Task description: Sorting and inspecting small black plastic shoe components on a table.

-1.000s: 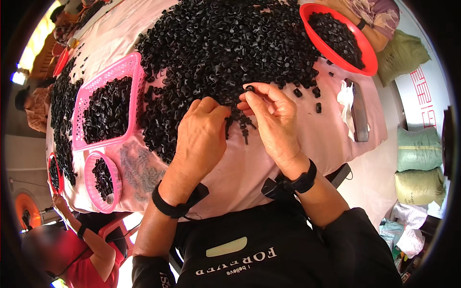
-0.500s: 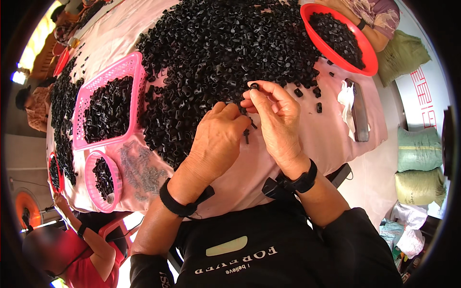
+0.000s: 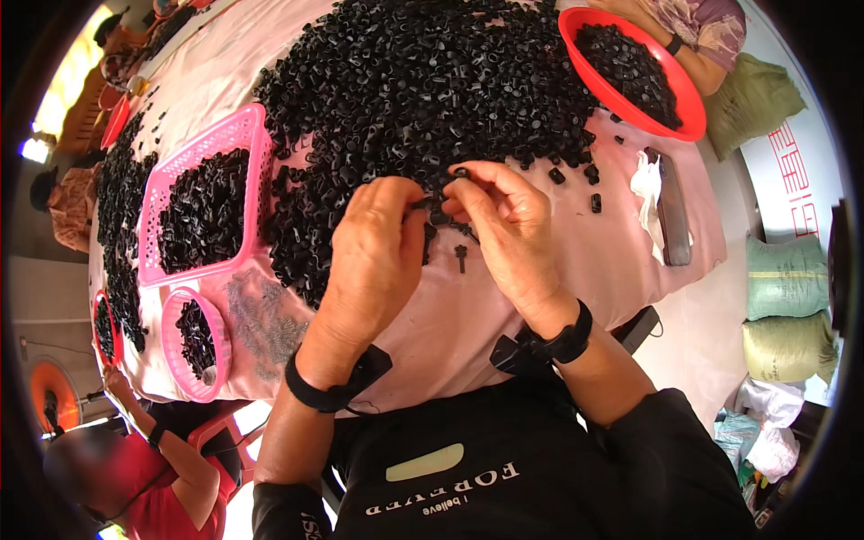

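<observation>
My left hand [image 3: 376, 256] is bent inward at the near edge of a big heap of small black plastic parts [image 3: 405, 99]. Its thumb and fingers close on a small black plastic part [image 3: 421, 205], mostly covered by the fingertips. Facing it, my right hand [image 3: 513, 238] pinches a round black plastic part [image 3: 462, 172] between thumb and forefinger; the other fingers curl in. A narrow gap separates the two hands' fingertips. Just below them, a slim black stem-shaped part [image 3: 462, 258] lies on the pink cloth.
To the left stand a pink rectangular basket [image 3: 259, 193] and a round pink basket [image 3: 225, 346], both holding black parts. Small clear pieces [image 3: 261, 315] lie beside them. A red basin [image 3: 695, 108] of parts and a dark long case [image 3: 673, 216] are at right. Other people sit around the table.
My left hand has shifted left, its fingers now drawn apart from the right. My right hand has moved slightly left, still pinching the round part. The stem-shaped part shows more fully.
</observation>
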Demonstrator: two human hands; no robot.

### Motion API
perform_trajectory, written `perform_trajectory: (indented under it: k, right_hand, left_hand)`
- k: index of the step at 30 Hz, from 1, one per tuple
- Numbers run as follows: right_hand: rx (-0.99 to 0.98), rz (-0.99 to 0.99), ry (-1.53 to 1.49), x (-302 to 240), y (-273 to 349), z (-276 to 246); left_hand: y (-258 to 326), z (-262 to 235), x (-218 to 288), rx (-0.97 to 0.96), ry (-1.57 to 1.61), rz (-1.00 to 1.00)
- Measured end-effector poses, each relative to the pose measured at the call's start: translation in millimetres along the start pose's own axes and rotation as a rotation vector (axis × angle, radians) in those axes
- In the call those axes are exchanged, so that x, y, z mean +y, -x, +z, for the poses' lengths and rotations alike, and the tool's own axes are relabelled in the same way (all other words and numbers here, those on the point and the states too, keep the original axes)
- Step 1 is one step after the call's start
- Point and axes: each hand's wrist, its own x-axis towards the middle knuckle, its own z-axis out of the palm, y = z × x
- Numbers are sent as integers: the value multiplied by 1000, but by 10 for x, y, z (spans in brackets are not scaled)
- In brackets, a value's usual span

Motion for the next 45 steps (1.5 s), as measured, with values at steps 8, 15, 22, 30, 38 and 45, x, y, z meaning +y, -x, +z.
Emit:
perform_trajectory:
  k: [8, 15, 22, 30, 38, 45]
  right_hand:
    - [-198, 85, 159, 23, 36, 39]
    - [-237, 165, 152, -23, 42, 42]
    - [-260, 205, 53, -60, 32, 17]
    - [-254, 226, 35, -151, 43, -15]
    - [-272, 160, 121, -28, 34, 11]
    - [-291, 191, 206, -102, 35, 8]
  left_hand:
    - [-19, -167, 88, -45, 262, -281]
    - [6, -77, 12, -13, 171, -124]
    - [-11, -56, 22, 41, 43, 105]
    - [41, -119, 4, -72, 21, 159]
    - [63, -59, -5, -53, -116, 137]
    - [50, -102, 29, -75, -69, 135]
